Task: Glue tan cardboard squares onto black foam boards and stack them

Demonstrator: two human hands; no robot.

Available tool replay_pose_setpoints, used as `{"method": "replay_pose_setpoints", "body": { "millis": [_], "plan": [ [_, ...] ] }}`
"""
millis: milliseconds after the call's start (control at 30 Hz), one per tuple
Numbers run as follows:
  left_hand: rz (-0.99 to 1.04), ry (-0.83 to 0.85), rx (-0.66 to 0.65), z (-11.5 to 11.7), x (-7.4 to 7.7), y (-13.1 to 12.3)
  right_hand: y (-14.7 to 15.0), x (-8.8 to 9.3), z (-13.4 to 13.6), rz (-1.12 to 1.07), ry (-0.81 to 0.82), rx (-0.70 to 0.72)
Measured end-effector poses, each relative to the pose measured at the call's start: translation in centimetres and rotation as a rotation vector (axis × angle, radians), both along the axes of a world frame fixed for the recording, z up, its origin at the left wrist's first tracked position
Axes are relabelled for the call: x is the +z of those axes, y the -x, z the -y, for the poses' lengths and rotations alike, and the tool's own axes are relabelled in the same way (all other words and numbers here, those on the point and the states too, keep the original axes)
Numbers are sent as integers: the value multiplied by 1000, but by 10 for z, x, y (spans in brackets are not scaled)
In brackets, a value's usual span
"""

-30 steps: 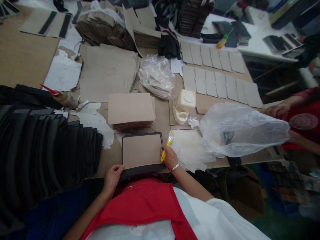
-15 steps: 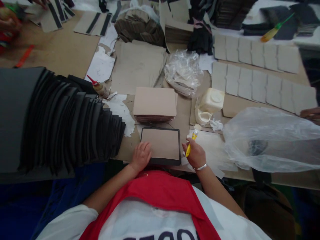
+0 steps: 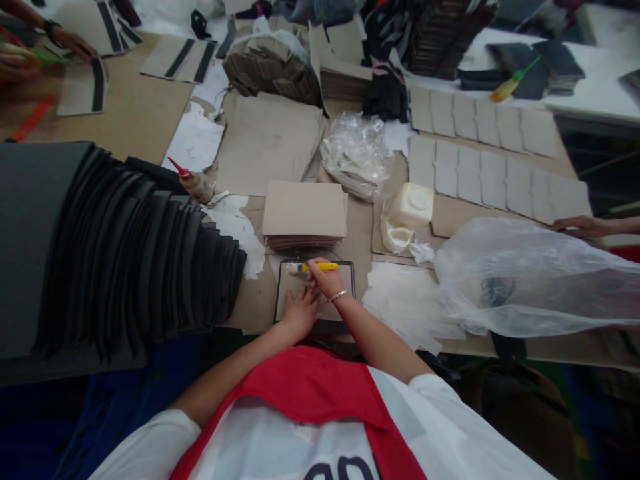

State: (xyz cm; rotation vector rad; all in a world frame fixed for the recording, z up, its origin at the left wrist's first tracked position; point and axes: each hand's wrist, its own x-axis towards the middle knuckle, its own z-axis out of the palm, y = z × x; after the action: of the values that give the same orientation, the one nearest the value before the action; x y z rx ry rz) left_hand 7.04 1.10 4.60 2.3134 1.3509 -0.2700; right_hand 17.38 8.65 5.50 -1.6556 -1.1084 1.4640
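Board (image 3: 327, 311): flat on table (image 3: 257, 303), right in front of person; long side toward apron (image 3: 305, 383); partly hidden by both hands
Black piece (image 3: 333, 327): under board, dark margin showing around it, widest along near side
Right hand (image 3: 326, 279): above board, fingers closed around brush; bracelet (image 3: 337, 296) on wrist
Brush (image 3: 328, 267): yellow handle, pale bristles pointing left, at board's far left part; bristle contact can't be told
Left hand (image 3: 301, 310): palm down on board, fingers spread, no hold on anything seen; fingertips just beside right hand
Brown stack (image 3: 304, 212): just beyond board, same sort of color
Black sheets (image 3: 130, 253): big overlapping pile, left of board
Glue bottle (image 3: 200, 188): beyond board to the left, red tip
Jug (image 3: 415, 203): pale, beyond board to the right, crumpled tissue (image 3: 421, 251) near it
White sheets (image 3: 400, 300): loose spread, just right of board
Large bag (image 3: 540, 280): see-through plastic, well right of board
Small bag (image 3: 357, 157): clear, crinkled, beyond board, slightly right
Gray panels (image 3: 495, 177): two overlapping rows, far right beyond board
Co-worker's hand (image 3: 583, 225): far right of board, at end of near panel row
Second co-worker hand (image 3: 75, 43): far left beyond board, at striped card (image 3: 80, 87)
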Motion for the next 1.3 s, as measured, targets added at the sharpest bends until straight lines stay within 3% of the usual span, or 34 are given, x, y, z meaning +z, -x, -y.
{"method": "replay_pose_setpoints", "body": {
  "millis": [233,433,533,633,767,900,1067,1200,1300],
  "plan": [
    [1,-31,-4,2,-2,-1,-89,4,25,187,1,-191],
    [-29,-48,-33,4,-2,-2,-130,22,51,179,-55,-285],
    [-50,-58,-43,4,-2,-3,-160,37,77,157,-135,-329],
    [-73,-67,-61,3,-2,-4,-197,40,118,291,-198,-324],
    [-116,-74,-92,3,2,-7,-226,7,176,723,-192,-168],
    [-146,-94,-92,4,3,-8,-226,-40,203,1104,-235,-40],
    [-162,-84,-83,3,3,-10,-230,-66,190,1253,-321,93],
    [-170,-83,-76,3,5,-11,-241,-71,169,1292,-280,216],
    [-147,-79,-73,2,5,-10,-245,-69,156,1294,-261,224]
  ]
}}
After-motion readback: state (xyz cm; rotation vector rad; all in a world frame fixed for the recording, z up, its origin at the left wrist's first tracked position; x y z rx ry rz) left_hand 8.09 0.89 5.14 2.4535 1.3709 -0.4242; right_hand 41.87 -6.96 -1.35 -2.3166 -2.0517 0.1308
